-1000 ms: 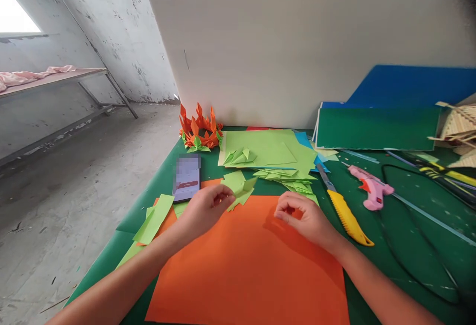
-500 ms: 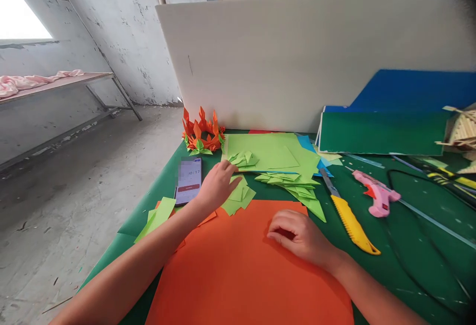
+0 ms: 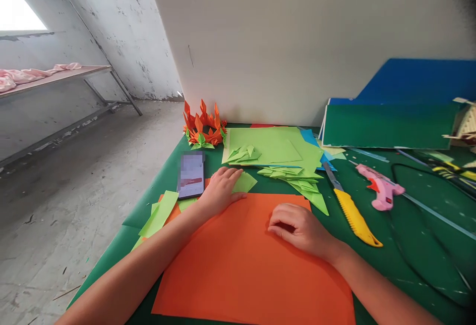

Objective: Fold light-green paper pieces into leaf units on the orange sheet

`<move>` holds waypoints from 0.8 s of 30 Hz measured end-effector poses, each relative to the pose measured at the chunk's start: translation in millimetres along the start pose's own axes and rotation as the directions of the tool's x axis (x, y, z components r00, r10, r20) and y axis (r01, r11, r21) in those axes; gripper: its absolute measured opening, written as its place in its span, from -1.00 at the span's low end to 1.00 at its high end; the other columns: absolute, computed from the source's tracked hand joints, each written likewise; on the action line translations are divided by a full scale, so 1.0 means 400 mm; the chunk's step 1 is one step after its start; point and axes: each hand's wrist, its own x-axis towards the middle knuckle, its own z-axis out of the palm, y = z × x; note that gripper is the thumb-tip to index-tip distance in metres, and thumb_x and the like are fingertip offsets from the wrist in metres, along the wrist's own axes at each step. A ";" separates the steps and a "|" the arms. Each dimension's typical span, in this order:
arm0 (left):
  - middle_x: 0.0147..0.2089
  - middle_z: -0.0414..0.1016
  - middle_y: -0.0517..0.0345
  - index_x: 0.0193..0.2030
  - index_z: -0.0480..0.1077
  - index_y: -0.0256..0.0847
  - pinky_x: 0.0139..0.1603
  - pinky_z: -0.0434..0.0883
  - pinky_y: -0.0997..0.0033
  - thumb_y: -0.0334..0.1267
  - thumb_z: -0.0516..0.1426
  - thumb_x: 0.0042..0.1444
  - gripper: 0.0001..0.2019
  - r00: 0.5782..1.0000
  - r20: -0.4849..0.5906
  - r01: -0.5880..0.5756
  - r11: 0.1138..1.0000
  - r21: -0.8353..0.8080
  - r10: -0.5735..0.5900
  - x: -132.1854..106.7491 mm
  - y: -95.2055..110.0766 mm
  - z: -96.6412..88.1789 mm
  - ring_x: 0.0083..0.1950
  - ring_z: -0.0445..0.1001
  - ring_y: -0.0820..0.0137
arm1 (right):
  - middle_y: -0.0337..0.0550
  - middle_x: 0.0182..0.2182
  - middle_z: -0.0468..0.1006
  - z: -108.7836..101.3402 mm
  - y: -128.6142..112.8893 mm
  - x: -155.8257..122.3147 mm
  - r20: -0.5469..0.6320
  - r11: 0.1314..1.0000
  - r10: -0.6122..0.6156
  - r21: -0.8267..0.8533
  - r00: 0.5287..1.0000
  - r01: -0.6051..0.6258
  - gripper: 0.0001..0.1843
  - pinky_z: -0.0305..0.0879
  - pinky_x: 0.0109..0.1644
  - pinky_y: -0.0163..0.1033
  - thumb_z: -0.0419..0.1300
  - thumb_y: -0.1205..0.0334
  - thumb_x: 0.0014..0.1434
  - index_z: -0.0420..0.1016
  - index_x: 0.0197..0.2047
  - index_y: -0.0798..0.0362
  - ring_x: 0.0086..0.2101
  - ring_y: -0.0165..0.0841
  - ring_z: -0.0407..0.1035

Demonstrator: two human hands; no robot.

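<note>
A large sheet of orange paper (image 3: 245, 270) lies in front of me. My left hand (image 3: 222, 189) rests at its far left edge, fingers stretched out over small light green paper pieces (image 3: 246, 182) and partly covering them. My right hand (image 3: 297, 223) lies on the right part of the orange sheet with its fingers curled in; nothing shows in the gap by the thumb. Beyond the hands, folded green pieces (image 3: 243, 153) sit on a stack of green sheets (image 3: 264, 139). More folded green pieces (image 3: 293, 176) are piled just in front of that stack.
A phone (image 3: 191, 174) and loose green strips (image 3: 159, 213) lie at left, below an orange folded-paper ring (image 3: 204, 129). To the right are a yellow utility knife (image 3: 355, 216) and a pink glue gun (image 3: 381, 186) with its cable. A white board (image 3: 260, 52) stands behind.
My left hand has come back toward me from the folded green pieces, down onto the small green pieces by the orange sheet. The right hand stays in place. The view has tilted down slightly.
</note>
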 end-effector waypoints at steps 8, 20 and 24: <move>0.02 0.44 -0.04 0.19 0.27 -0.27 0.14 0.34 0.18 -0.25 0.09 0.27 -0.63 0.997 -0.061 -0.049 0.995 -0.082 0.044 0.008 0.005 0.020 0.07 0.39 0.22 | -0.17 -0.41 0.52 -0.001 -0.003 0.001 0.013 1.000 0.015 -0.006 1.000 -0.015 -0.82 0.29 -0.27 -0.26 0.12 0.23 0.30 0.43 -0.36 0.02 -0.35 -0.36 0.38; 0.05 0.46 0.06 0.10 0.30 -0.16 0.02 0.40 0.34 -0.19 0.08 0.24 -0.69 0.972 -0.132 0.117 0.890 -0.441 -0.193 -0.006 0.062 -0.069 0.04 0.44 0.28 | -0.15 -0.39 0.54 0.000 -0.002 0.001 0.007 1.000 0.012 0.025 1.000 -0.012 -0.82 0.31 -0.25 -0.25 0.13 0.20 0.30 0.46 -0.33 0.01 -0.32 -0.33 0.41; 0.05 0.48 0.07 0.10 0.33 -0.11 -0.01 0.41 0.31 -0.24 0.11 0.19 -0.68 0.997 0.076 0.028 0.909 -0.416 0.004 -0.041 0.132 -0.065 0.03 0.46 0.25 | -0.17 -0.43 0.50 -0.002 0.006 -0.002 -0.064 0.996 0.075 0.046 0.995 -0.072 -0.82 0.29 -0.32 -0.27 0.12 0.22 0.29 0.41 -0.37 0.03 -0.38 -0.35 0.37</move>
